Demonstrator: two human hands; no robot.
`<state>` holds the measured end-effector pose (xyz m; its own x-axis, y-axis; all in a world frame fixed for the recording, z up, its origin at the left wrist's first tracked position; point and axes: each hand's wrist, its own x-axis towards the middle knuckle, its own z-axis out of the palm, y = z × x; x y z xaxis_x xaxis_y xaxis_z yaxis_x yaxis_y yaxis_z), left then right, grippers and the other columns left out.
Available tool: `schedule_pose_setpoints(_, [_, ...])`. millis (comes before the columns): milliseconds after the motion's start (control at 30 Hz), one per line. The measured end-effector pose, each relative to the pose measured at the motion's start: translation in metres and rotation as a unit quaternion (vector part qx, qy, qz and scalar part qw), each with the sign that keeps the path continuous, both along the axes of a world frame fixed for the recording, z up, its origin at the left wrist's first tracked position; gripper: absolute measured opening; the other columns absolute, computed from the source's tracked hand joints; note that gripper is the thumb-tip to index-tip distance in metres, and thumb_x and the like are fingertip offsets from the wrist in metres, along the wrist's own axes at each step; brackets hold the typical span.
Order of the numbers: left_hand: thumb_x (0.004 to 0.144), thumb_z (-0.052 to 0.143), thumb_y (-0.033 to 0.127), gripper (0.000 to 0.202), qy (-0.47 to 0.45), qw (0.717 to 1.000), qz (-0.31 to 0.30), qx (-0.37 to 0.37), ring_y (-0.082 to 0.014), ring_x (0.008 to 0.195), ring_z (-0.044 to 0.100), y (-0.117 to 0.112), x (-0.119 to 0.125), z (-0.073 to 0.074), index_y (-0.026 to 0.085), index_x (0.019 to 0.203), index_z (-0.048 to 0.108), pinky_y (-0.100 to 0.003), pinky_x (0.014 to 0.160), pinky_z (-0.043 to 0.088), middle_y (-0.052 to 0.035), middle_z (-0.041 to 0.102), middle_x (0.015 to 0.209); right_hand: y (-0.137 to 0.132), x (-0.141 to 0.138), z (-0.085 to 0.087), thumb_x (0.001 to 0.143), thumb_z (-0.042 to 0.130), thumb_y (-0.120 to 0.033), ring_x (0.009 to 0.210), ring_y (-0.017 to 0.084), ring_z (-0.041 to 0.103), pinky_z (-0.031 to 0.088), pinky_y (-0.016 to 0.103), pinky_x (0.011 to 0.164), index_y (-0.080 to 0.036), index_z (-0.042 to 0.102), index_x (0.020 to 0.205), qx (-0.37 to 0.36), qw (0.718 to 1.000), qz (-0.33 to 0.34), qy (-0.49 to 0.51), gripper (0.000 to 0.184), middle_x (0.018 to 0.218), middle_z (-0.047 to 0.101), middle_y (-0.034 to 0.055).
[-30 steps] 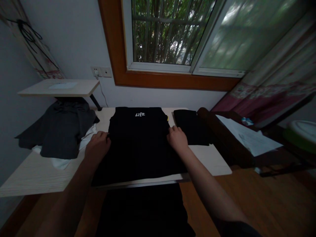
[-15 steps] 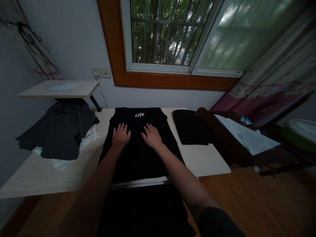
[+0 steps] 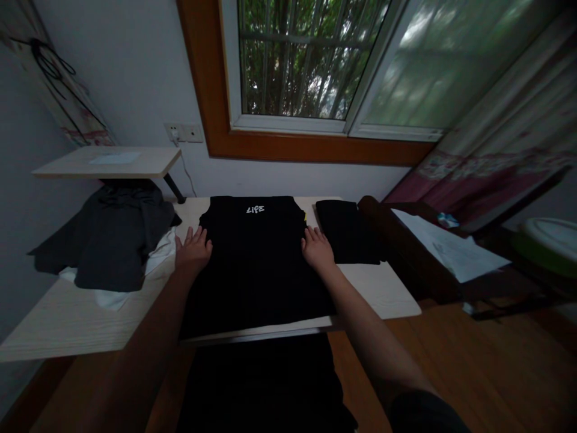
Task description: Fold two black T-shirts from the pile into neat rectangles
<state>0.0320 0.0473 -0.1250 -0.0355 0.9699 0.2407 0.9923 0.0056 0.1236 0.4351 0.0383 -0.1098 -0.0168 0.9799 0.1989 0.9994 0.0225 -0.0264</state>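
Observation:
A black garment (image 3: 255,258) with the white word "LIFE" near its far end lies flat on the pale wooden table (image 3: 72,319), its lower part hanging over the near edge. My left hand (image 3: 193,249) rests flat on the garment's left edge, fingers stretched out. My right hand (image 3: 317,248) lies flat on its right edge, fingers stretched out too. Neither hand holds anything.
A folded black cloth (image 3: 349,231) lies just right of the garment. A dark grey garment over white cloth (image 3: 108,240) is heaped at the left. A small shelf (image 3: 108,161) stands behind it. A dark piece of furniture with papers (image 3: 444,246) stands on the right, below a window.
Both hands slid outward from the middle of the garment to its left and right edges. A second ago they were at those edges with fingers curled.

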Motion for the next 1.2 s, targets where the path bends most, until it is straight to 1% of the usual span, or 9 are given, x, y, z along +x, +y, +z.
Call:
schedule_pose_setpoints(100, [0.098,0.035,0.032,0.054,0.011,1.0,0.0,0.014,-0.0332,0.155,0.024,-0.004,0.007,0.006,0.019,0.148,0.053,-0.066,0.123,0.006,-0.0133,0.046,0.158,-0.001,-0.012,0.005,0.104,0.031,-0.023,0.152,0.03,0.032,0.025,0.048,0.122,-0.005,0.045,0.152,-0.002,1.0,-0.004,0.001,0.053,0.162,0.038,0.0185])
schedule_pose_setpoints(200, [0.096,0.036,0.026,0.054,0.015,0.999,-0.027,0.024,-0.0327,0.155,0.025,-0.009,0.023,0.012,0.014,0.145,0.056,-0.063,0.124,0.005,-0.0153,0.047,0.157,0.0,-0.035,0.01,0.103,0.032,-0.023,0.152,0.03,0.031,0.024,0.048,0.122,-0.004,0.044,0.152,0.0,1.0,0.016,0.027,0.054,0.163,0.035,0.0193])
schedule_pose_setpoints(300, [0.096,0.038,0.027,0.054,0.005,0.998,-0.065,0.013,-0.0324,0.155,0.026,-0.012,0.055,0.017,0.014,0.146,0.054,-0.06,0.125,0.008,-0.0146,0.045,0.159,0.001,-0.073,0.011,0.103,0.034,-0.03,0.153,0.03,0.03,0.024,0.049,0.123,-0.005,0.043,0.153,0.005,0.996,0.053,0.071,0.056,0.165,0.032,0.0185])
schedule_pose_setpoints(433, [0.099,0.038,0.033,0.056,-0.019,0.994,-0.111,-0.013,-0.0324,0.154,0.028,-0.013,0.104,0.017,0.017,0.152,0.049,-0.06,0.125,0.013,-0.014,0.042,0.161,-0.002,-0.123,0.006,0.104,0.036,-0.039,0.155,0.029,0.026,0.021,0.049,0.125,-0.006,0.04,0.155,-0.014,0.986,0.117,0.114,0.06,0.166,0.03,0.0179])
schedule_pose_setpoints(533, [0.1,0.037,0.033,0.057,-0.037,0.991,-0.12,-0.033,-0.032,0.153,0.03,-0.015,0.121,0.012,0.017,0.154,0.046,-0.06,0.125,0.017,-0.0141,0.039,0.162,-0.009,-0.137,0.0,0.105,0.035,-0.04,0.155,0.027,0.027,0.02,0.047,0.126,-0.009,0.044,0.153,-0.024,0.982,0.143,0.124,0.058,0.165,0.033,0.0155])
schedule_pose_setpoints(633, [0.101,0.034,0.034,0.057,-0.034,0.992,-0.117,-0.011,-0.03,0.154,0.029,-0.019,0.115,0.006,0.018,0.155,0.045,-0.057,0.126,0.016,-0.0121,0.038,0.163,-0.015,-0.125,-0.005,0.105,0.036,-0.043,0.155,0.026,0.027,0.019,0.047,0.126,-0.012,0.045,0.153,-0.009,0.983,0.141,0.118,0.058,0.164,0.035,0.0135])
schedule_pose_setpoints(767, [0.103,0.033,0.039,0.057,-0.017,0.994,-0.112,0.009,-0.0288,0.155,0.027,-0.027,0.089,0.001,0.017,0.155,0.044,-0.056,0.126,0.015,-0.0112,0.036,0.164,-0.021,-0.09,-0.009,0.105,0.036,-0.045,0.155,0.026,0.026,0.019,0.045,0.127,-0.009,0.042,0.154,-0.008,0.989,0.108,0.097,0.062,0.165,0.033,0.0148])
schedule_pose_setpoints(1000, [0.103,0.034,0.041,0.057,0.008,0.995,-0.095,-0.02,-0.029,0.155,0.026,-0.037,0.044,0.003,0.02,0.156,0.042,-0.055,0.125,0.018,-0.011,0.035,0.165,-0.039,-0.028,-0.011,0.106,0.034,-0.046,0.155,0.025,0.025,0.02,0.042,0.126,-0.007,0.039,0.156,-0.017,0.996,0.065,0.052,0.064,0.166,0.03,0.0161])
schedule_pose_setpoints(1200, [0.102,0.038,0.04,0.055,0.017,0.993,-0.116,-0.023,-0.0282,0.154,0.029,-0.048,0.023,0.003,0.022,0.154,0.045,-0.052,0.125,0.02,-0.0101,0.036,0.165,-0.065,-0.002,-0.012,0.106,0.034,-0.044,0.155,0.025,0.027,0.022,0.046,0.126,-0.009,0.039,0.156,-0.014,0.997,0.077,0.024,0.061,0.166,0.031,0.0152])
